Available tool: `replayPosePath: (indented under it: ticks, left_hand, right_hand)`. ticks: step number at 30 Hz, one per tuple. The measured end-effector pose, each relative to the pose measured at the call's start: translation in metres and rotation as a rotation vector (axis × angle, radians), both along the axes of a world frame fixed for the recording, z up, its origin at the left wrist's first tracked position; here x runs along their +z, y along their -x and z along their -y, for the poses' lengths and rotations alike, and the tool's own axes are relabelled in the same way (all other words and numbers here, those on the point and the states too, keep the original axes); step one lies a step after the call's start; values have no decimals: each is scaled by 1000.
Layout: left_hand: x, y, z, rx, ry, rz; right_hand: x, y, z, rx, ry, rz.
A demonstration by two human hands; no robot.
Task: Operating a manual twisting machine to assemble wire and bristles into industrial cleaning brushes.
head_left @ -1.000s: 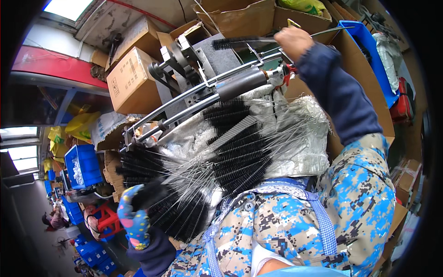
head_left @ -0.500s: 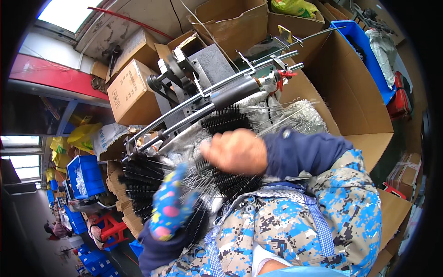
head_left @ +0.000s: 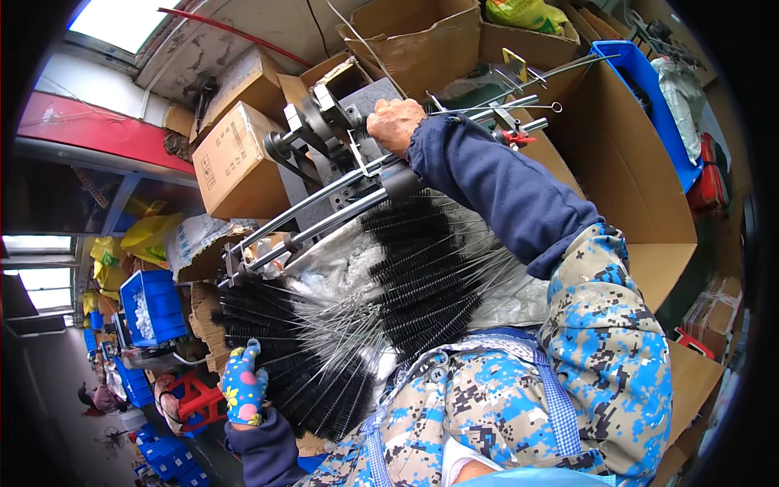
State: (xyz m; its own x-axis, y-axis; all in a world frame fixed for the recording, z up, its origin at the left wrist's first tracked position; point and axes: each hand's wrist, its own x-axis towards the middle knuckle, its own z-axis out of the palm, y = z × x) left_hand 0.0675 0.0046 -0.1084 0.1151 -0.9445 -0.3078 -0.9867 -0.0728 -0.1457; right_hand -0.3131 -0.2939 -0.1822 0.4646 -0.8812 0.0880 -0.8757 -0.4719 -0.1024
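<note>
My left hand [head_left: 245,386], in a blue patterned glove, is at the outer ends of a fan of black bristle brushes [head_left: 312,357]. Its finger and thumb stand apart, and I see nothing held. My bare right hand [head_left: 396,126] is closed at the metal bench machine [head_left: 307,134]. A thin wire rod with a ring end [head_left: 557,107] runs out to the right from that fist; its other end is hidden by the hand. Between my lap and the machine lies a second bunch of black brushes [head_left: 418,276], its wire stems crossing those of the first.
Two parallel metal rails [head_left: 341,209] cross in front of the machine. A large open carton [head_left: 625,154] stands at the right, beside a blue bin [head_left: 649,105]. A closed carton [head_left: 237,158] is left of the machine. Farther left are a blue crate [head_left: 152,308] and a red stool [head_left: 199,402].
My right hand has moved up and away from the brushes to the machine, and the ring-ended wire now shows beside it. My left hand has moved down and left to the brush ends.
</note>
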Motion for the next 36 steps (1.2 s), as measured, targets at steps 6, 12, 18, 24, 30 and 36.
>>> replayPosePath:
  ticks: [6,12,18,24,30,36]
  left_hand:
    - [25,34,13,-89,88,108]
    - [56,42,16,-154,245,104]
    - [103,70,18,-298,337,109]
    - [156,113,10,-317,495,268]
    - [150,129,2,-366,606,28]
    - [111,117,8,-299,501,-255]
  right_hand:
    - [-3,4,-1,24,52,-20]
    - [-4,0,1,67,99,-79]
    - [9,3,-4,-13,-66,-66]
    - [-1,-1,0,60,110,-41]
    - [0,11,-4,27,94,-44]
    - [0,9,-6,8,64,-17]
